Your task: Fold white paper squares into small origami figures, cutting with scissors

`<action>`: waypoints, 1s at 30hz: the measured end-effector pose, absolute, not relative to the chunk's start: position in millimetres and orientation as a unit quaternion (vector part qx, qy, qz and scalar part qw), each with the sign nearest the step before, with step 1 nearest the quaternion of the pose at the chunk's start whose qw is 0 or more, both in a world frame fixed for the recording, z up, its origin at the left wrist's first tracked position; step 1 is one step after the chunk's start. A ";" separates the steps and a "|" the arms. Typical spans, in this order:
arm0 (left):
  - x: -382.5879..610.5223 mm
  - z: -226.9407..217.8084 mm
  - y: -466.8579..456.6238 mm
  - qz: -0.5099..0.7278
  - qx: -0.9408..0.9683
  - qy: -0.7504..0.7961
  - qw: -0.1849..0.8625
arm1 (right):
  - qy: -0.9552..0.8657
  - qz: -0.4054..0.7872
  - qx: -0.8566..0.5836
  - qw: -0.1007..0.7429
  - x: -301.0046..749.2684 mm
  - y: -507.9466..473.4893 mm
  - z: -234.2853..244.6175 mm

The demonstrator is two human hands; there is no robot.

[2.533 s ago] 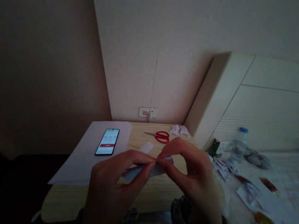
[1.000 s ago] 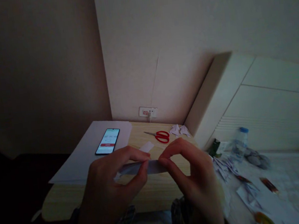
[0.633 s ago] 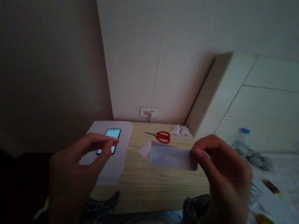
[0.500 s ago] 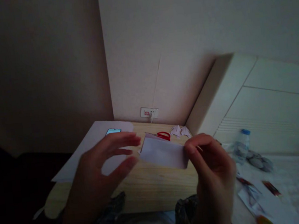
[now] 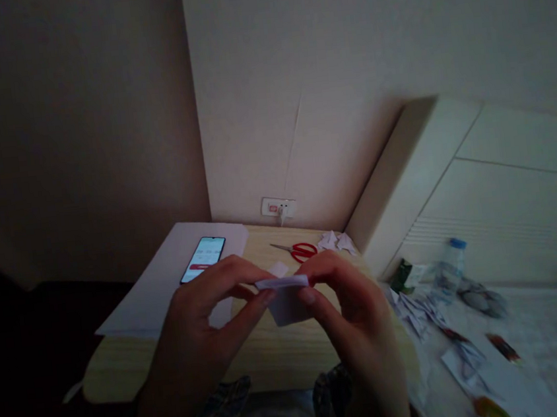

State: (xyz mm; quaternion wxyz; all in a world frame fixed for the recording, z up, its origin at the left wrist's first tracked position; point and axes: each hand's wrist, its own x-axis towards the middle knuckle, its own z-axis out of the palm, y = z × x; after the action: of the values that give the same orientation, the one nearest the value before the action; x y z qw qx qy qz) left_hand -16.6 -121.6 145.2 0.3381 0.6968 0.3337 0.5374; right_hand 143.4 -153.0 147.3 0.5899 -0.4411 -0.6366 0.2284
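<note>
A small piece of white paper (image 5: 291,306) is held up over the wooden table (image 5: 269,362), its top edge bent over into a narrow strip. My left hand (image 5: 218,301) pinches the left end of that edge between thumb and fingers. At the right end, my right hand (image 5: 350,297) grips the same paper between thumb and index finger. Just beyond the paper, red-handled scissors (image 5: 304,252) lie with their blades pointing left. Another small white piece of paper (image 5: 279,269) shows on the table behind my fingers.
White sheets (image 5: 152,291) lie on the table's left, with a lit phone (image 5: 204,257) on top. Folded paper shapes (image 5: 336,242) sit at the back right corner. A socket (image 5: 278,207) is on the wall. On the bed at right are a water bottle (image 5: 451,266) and folded papers (image 5: 415,307).
My left hand has moved right and closed on the paper. The paper has turned and its top edge is now bent over. My right hand has moved left.
</note>
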 end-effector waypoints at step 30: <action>-9.5 143.0 -122.0 0.547 0.668 0.335 0.378 | -0.625 0.270 -0.467 0.564 145.9 -150.0 145.2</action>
State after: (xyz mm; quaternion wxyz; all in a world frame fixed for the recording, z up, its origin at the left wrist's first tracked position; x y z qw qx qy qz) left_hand -9.5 -122.0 143.0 0.3779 0.6678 0.3349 0.5468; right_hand 145.9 -150.0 145.2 0.5636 -0.4673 -0.6255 0.2699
